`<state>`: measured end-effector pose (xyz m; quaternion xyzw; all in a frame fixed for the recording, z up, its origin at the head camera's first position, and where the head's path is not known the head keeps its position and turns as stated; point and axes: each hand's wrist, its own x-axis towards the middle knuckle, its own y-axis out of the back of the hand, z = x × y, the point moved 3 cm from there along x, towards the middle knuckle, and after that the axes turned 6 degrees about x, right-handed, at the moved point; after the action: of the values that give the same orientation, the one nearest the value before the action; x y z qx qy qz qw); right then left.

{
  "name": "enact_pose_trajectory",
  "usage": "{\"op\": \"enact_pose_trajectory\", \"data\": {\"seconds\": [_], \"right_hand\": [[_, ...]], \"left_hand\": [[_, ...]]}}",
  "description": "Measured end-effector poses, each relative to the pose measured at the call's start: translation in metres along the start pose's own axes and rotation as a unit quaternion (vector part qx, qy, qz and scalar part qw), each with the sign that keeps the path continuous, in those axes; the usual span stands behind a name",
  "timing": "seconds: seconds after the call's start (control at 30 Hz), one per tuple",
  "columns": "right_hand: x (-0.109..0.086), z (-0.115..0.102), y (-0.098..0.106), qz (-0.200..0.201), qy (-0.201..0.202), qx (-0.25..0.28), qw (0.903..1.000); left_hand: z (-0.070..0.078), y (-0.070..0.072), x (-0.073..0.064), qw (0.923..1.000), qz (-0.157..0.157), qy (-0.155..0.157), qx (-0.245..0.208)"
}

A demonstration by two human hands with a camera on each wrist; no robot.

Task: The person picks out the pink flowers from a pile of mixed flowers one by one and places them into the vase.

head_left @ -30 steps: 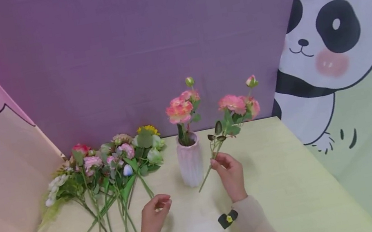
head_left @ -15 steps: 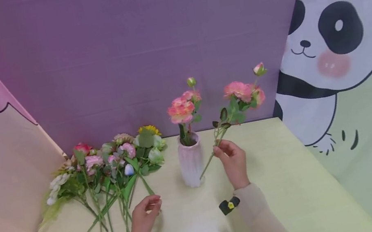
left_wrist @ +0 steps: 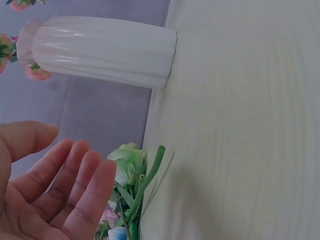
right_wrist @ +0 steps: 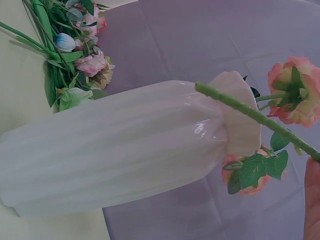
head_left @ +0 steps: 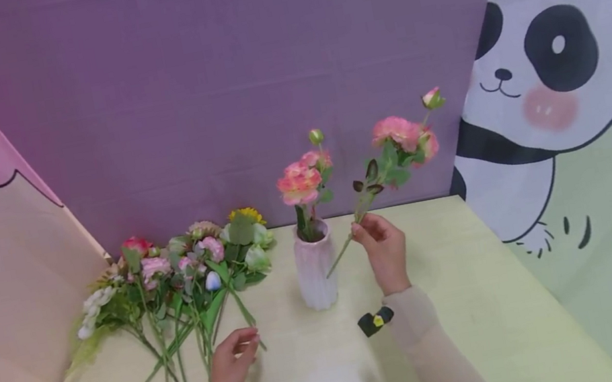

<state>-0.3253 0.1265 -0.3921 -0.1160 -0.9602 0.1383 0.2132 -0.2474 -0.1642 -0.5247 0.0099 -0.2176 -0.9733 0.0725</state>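
A pale counter [head_left: 501,320] is faintly marked with wood grain, and glare is caught on its surface toward 6 o'clock. At 12 o'clock a pale, ribbed vase [head_left: 317,278] is stood upright, apart from the flowers [head_left: 193,300]. These are heaped at 10 o'clock, their heads laid toward 12 and their stems [head_left: 182,370] spread toward 6, some of them crossed. Within the heap, a yellow bloom [head_left: 248,213] is set at 2 o'clock, a red bloom [head_left: 138,241] at 11, white blooms [head_left: 97,304] at 9 and a feathery sprig [head_left: 82,348] at 8. A blue-and-white bud [head_left: 212,280] is seen near the middle.
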Motion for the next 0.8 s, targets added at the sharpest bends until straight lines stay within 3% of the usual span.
{"op": "enact_pose_trajectory", "data": {"seconds": [0.3, 0.43, 0.8], "right_hand": [[0.01, -0.007, -0.006, -0.01, 0.003, 0.003, 0.9999], [0.013, -0.008, -0.009, -0.009, 0.005, 0.002, 1.0], [0.022, -0.012, -0.015, -0.006, 0.023, -0.005, 0.9997]], "left_hand": [[-0.005, 0.008, 0.002, 0.9998, -0.011, 0.014, 0.012], [-0.008, 0.015, 0.003, 0.9993, -0.002, 0.014, 0.034], [-0.011, 0.038, 0.007, 0.9988, 0.023, 0.015, 0.04]]}}
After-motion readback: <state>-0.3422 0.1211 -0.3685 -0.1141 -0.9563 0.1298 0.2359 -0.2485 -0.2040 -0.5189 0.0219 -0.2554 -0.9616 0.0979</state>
